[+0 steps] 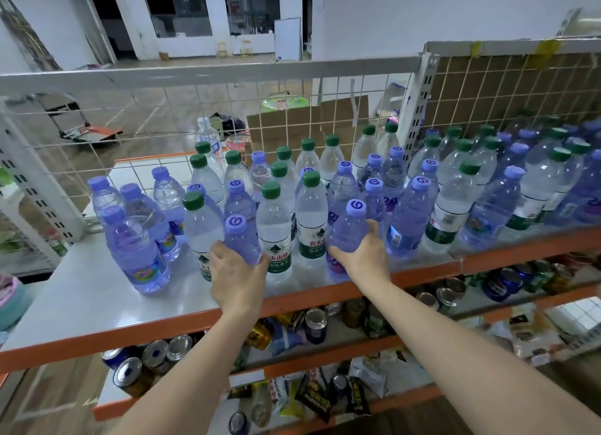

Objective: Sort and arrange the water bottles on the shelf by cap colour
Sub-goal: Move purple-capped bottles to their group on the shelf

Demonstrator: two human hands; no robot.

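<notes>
Several water bottles stand on the white top shelf [81, 291], some with purple caps, some with green caps, mixed together. My left hand [235, 276] grips a purple-capped bottle [239, 236] at the front middle. My right hand [364, 255] grips another purple-capped bottle [349, 226] to its right. Between them stand two green-capped bottles [273, 220] [311, 213]. A group of purple-capped bottles [130, 239] stands apart at the left front. A dense mix of both colours [487, 190] fills the right side.
A wire mesh panel [136, 122] backs the shelf, with a metal upright [416, 109] at the right. Orange edges line the shelves. Lower shelves hold cans [156, 359] and snack packets [312, 392]. Bare shelf surface lies at the left front.
</notes>
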